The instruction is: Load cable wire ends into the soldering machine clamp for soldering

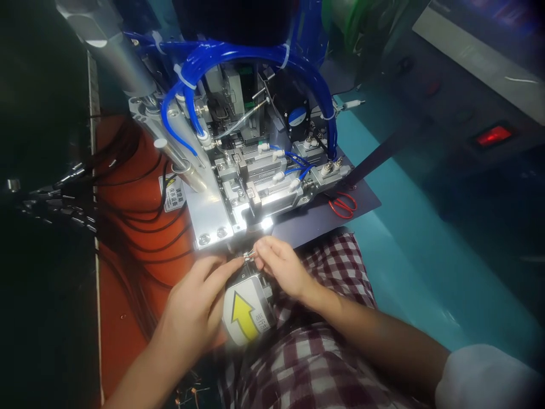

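My left hand (pixel 198 292) reaches in from the lower left. Its fingers are closed, with the index fingertip at the front edge of the machine; what they hold is hidden. Opposite it, my right hand (pixel 281 267) pinches a small shiny metal part (pixel 250 255) between thumb and finger. The fingertips of both hands almost meet at this part, whose kind is too small to make out. Just below them sits a white block (pixel 230 318) with a yellow arrow (pixel 243 315). The metal machine (pixel 264 193) with its small cylinders stands right above the hands.
Black cables (pixel 145 227) with metal ends run across the orange tabletop (pixel 114 341) on the left. Blue air hoses (pixel 255 52) arch over the machine. Red-handled scissors (pixel 343 205) lie on the dark plate (pixel 306 233). A red lit switch (pixel 493 136) shows at right.
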### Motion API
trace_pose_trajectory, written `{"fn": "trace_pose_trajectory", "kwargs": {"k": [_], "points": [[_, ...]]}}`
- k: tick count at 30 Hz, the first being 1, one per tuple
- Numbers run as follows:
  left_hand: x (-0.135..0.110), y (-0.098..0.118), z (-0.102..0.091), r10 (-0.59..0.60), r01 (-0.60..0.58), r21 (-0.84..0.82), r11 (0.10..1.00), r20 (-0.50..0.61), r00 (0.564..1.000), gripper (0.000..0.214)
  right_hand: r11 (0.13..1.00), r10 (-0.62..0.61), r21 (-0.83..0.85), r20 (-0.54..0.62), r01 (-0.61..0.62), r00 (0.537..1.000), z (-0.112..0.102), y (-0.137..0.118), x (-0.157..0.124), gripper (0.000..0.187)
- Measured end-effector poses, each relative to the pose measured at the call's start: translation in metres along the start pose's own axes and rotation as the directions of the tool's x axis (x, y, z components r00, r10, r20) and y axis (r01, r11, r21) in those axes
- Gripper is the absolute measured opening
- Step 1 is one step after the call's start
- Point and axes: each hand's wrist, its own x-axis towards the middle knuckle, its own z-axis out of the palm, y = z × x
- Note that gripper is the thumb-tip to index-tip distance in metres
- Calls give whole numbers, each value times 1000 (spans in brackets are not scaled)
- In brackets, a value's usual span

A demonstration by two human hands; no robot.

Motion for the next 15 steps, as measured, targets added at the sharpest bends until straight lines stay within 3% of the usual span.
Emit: {"fn": "trace_pose_trajectory", "kwargs": {"k": [5, 11, 15], "points": [[0, 0, 0, 15, -15, 27, 1000, 4, 1000, 28, 999, -36, -26, -54, 35, 998, 2, 3, -1, 30], [1, 4, -3, 1, 0, 27, 1000, -16, 1000, 25, 995, -95, 30, -40, 96, 995, 8, 4, 1, 23], [-1, 5, -5, -7, 7, 37, 999, -17, 1000, 22, 983, -129, -140, -50, 121, 990, 4, -2, -1, 23]]}}
